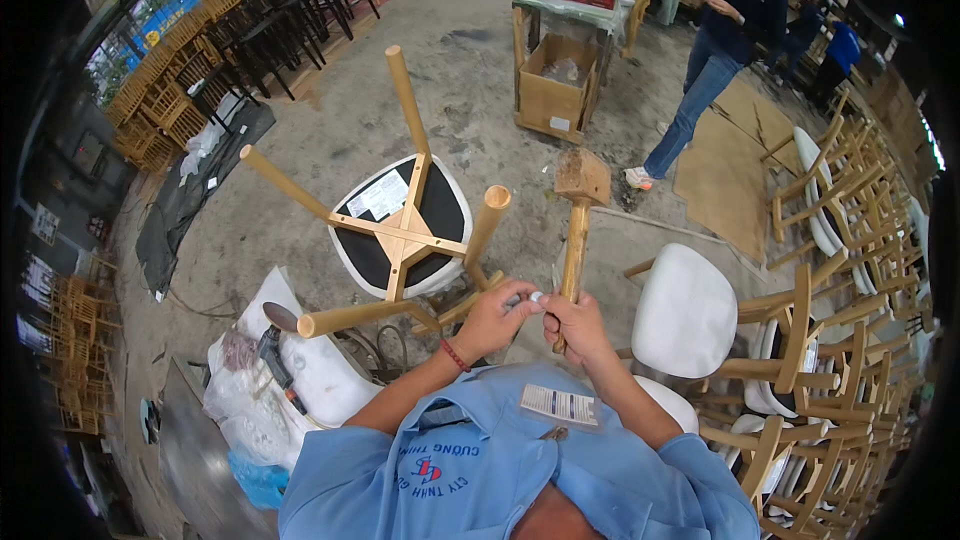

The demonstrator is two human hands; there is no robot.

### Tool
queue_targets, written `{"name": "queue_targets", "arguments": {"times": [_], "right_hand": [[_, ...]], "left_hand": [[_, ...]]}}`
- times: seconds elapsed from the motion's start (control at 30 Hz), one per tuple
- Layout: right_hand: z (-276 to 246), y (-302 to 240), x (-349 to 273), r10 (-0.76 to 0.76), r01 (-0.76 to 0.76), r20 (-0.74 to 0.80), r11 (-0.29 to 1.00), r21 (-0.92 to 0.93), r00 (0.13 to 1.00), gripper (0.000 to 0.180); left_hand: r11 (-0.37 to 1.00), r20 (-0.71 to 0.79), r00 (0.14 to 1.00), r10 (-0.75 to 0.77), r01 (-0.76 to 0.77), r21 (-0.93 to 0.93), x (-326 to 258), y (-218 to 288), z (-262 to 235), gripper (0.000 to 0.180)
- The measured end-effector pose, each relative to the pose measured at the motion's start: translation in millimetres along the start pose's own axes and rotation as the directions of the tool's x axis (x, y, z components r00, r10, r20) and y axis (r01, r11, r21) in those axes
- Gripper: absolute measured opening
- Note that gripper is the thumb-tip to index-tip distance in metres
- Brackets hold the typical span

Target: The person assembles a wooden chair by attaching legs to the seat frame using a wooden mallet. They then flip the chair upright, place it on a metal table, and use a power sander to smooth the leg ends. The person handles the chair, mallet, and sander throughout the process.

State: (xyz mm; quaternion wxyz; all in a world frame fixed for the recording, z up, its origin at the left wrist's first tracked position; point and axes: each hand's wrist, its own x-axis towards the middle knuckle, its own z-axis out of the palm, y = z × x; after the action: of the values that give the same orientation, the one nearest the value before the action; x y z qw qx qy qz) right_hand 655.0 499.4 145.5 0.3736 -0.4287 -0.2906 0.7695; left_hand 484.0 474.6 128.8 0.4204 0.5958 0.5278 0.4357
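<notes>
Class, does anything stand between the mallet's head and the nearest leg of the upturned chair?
Nothing visible does: between the mallet's head and the nearest leg, only concrete floor shows in the gap. Lower down, the left hand lies between the right hand, which grips the mallet's handle, and the upturned chair.

Chairs Crowd the Edges of a Stained Workshop Floor

From my remote seat I see a grey concrete floor (pixel 470 90), blotched dark. Wooden chair frames (pixel 175 125) are stacked toward its far left corner beside black, slim-legged furniture (pixel 285 30). I make out 1 work table (pixel 519 60) near the far edge. Brown cardboard sheeting (pixel 715 185) covers part of the right side; pale-seated chairs (pixel 815 190) mass along the right edge. Daylight fills windows (pixel 105 60) at left; small white lights (pixel 899 20) shine at upper right.
</notes>
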Motion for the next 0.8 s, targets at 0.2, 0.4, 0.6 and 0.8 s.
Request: {"name": "queue_targets", "arguments": {"times": [0.2, 0.4, 0.6, 0.8], "right_hand": [[1.2, -12.3, 4.4, -0.120, 0.112, -0.052, 0.984, -0.137, 0.991, 0.014], [-20.2, 11.3, -12.1, -0.282, 0.277, 0.024, 0.916, -0.290, 0.959, 0.014], [-41.0, 19.2, -31.6, -0.107, 0.097, -0.016, 0.951, -0.293, 0.994, 0.022], [-38.7, 9.4, -39.6, -0.103, 0.084, -0.046, 0.949, -0.305, 0.994, 0.035]], "left_hand": [[0.981, -0.393, 0.900, 0.189, -0.157, 0.112, 66.2, 3.0, -61.6, 0.026], [0.985, -0.171, 0.985, 0.034, -0.061, -0.158, 110.8, -4.1, -82.4, 0.035], [0.977, -0.104, 0.995, 0.000, -0.022, -0.214, 116.8, -14.4, -80.3, 0.037], [0.986, -0.163, 0.986, 0.021, -0.048, -0.161, 119.2, -18.7, -76.2, 0.031]]}}
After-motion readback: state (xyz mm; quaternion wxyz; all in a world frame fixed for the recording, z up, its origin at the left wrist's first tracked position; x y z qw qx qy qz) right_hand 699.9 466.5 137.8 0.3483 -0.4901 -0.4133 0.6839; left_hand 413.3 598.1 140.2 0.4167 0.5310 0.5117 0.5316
